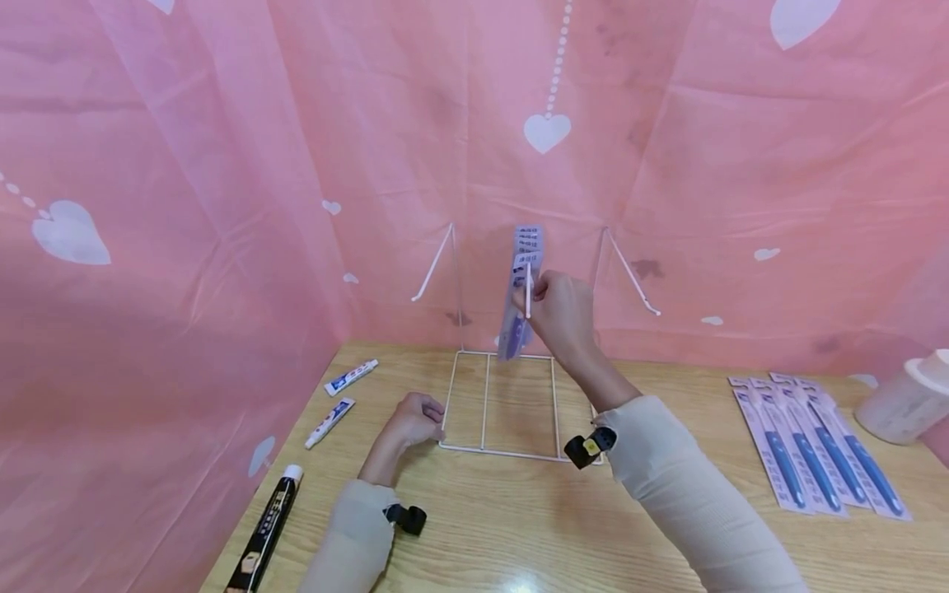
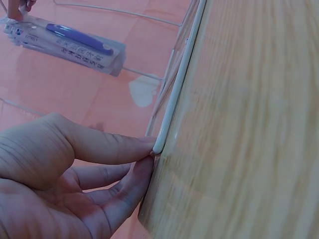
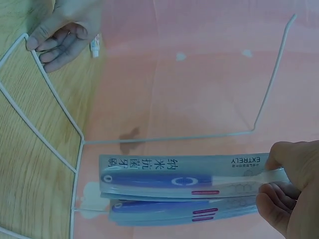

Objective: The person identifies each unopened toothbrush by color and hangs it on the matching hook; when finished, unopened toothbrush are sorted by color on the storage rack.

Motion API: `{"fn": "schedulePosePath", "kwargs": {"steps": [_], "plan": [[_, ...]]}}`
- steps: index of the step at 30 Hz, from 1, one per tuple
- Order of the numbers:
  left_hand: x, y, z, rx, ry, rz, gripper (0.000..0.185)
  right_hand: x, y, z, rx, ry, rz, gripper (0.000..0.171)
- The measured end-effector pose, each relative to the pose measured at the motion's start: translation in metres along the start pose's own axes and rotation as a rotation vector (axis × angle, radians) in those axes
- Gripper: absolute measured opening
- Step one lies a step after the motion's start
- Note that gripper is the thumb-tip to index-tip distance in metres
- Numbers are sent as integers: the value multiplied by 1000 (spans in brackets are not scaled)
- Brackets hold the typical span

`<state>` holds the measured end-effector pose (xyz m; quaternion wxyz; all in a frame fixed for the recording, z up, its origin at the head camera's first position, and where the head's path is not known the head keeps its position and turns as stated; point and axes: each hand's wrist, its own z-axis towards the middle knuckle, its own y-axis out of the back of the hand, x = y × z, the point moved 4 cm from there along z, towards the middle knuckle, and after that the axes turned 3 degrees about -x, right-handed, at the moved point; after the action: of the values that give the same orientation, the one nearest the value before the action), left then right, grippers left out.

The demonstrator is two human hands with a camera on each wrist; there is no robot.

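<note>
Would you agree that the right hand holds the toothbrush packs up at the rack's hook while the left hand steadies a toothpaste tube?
Not quite: the left hand pinches the corner of the rack's wire base, not a toothpaste tube; the left wrist view shows this. The right hand does hold the toothbrush packs at the hook.

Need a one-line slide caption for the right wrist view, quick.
Right hand pinches packaged toothbrushes hanging on a white wire rack; left hand steadies its base.

packaged blue toothbrushes (image 1: 521, 288) hang upright on the white wire rack (image 1: 498, 403).
</note>
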<state>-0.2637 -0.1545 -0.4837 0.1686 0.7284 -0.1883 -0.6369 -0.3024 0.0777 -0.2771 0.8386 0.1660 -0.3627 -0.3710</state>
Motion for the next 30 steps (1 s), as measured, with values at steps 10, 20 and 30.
{"fn": "schedulePosePath", "kwargs": {"steps": [10, 20, 30], "plan": [[-2, 1, -1, 11, 3, 9, 36, -10, 1, -5, 33, -22, 23, 24], [2, 7, -4, 5, 34, 24, 38, -54, 19, -18, 206, -8, -35, 29], [6, 13, -6, -9, 47, -2, 39, -172, 76, -34, 244, -81, -280, 31]]}}
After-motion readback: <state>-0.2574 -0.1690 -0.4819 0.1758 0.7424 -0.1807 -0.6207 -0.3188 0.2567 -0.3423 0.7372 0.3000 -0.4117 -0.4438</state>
